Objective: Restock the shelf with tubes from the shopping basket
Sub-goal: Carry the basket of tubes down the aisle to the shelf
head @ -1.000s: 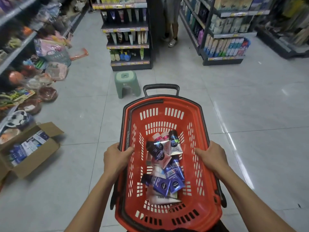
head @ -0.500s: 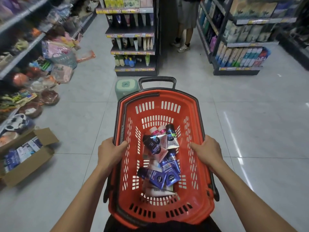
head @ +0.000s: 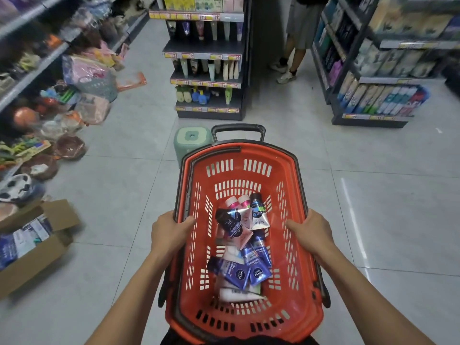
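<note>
A red shopping basket (head: pixel 293 310) with a black rim and black handle is held out in front of me above the floor. My left hand (head: pixel 168 231) grips its left rim and my right hand (head: pixel 312 231) grips its right rim. Several tubes (head: pixel 242 247) lie piled in the bottom: dark blue ones, pink and white ones, and one silver one. Straight ahead stands a dark shelf unit (head: pixel 206 66) with upright tubes on its middle shelves and bottles on the lowest one.
A green plastic stool (head: pixel 190 143) stands on the floor just beyond the basket, before the shelf. An open cardboard box (head: pixel 37 247) of goods sits at the left. Toys and bags crowd the left shelving. A person (head: pixel 296 38) stands beside the right-hand shelving (head: pixel 373 95).
The basket, held in both hands, has been carried forward towards the shelf unit. The stool and shelf are closer, and the stool is now partly behind the basket's far end.
</note>
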